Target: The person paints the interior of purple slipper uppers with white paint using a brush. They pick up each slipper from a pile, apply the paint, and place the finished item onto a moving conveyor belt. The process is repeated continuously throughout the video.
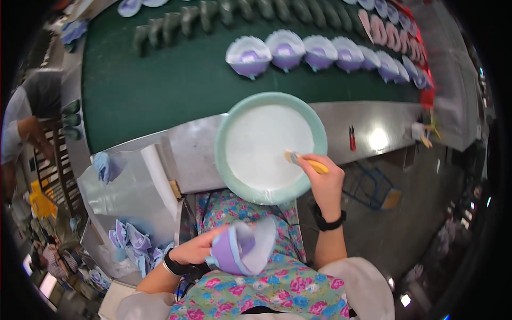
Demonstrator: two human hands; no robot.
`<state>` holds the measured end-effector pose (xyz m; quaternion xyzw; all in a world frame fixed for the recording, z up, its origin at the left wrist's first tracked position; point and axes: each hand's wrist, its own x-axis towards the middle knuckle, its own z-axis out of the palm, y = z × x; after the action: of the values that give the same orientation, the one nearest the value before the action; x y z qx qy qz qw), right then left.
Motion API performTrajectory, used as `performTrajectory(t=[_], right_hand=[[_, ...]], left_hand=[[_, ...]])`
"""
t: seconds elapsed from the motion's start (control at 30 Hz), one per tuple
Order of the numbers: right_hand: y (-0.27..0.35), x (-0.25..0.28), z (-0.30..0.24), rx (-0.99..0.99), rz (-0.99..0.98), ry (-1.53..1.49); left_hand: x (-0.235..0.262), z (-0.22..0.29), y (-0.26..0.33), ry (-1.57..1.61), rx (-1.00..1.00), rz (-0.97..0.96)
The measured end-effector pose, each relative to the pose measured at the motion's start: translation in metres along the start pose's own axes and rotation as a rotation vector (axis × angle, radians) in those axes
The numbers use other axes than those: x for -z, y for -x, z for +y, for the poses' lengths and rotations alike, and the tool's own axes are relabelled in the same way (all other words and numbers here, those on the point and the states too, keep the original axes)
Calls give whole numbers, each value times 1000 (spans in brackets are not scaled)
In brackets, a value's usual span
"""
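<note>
A yellow-handled brush [306,161] is gripped in the right hand [326,184], its bristles dipped in the white-filled basin [320,140] at the worktop's near edge. A lilac shoe upper [242,248], judged light and floppy, is clasped over the lap by the left hand [198,249].

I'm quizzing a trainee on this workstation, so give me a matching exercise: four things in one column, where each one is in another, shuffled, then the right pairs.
Things:
1. brush
2. purple shoe upper
3. pale green basin
4. red pen

Places:
A. lying on the steel shelf right of the basin
B. in the left hand, over the flowered apron
C. in the right hand, tip dipped in the white paste
D. propped at the edge of the steel shelf, in front of the green belt

Pairs: 1-C, 2-B, 3-D, 4-A
</note>
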<state>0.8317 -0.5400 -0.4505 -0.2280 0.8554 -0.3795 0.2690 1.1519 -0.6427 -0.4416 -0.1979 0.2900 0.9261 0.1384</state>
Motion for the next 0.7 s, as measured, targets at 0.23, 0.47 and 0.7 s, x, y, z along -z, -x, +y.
performTrajectory(t=[0.23,0.47,0.7], right_hand=[[-6,-32,52,37,-20,33],[-1,-14,31,80,-17,-42],[1,17,-16,107,-321,-352]], left_hand=[[13,-15,-49,216,-241,528],[37,-26,-85,364,-293,553],[20,-18,-107,311,-244,462]])
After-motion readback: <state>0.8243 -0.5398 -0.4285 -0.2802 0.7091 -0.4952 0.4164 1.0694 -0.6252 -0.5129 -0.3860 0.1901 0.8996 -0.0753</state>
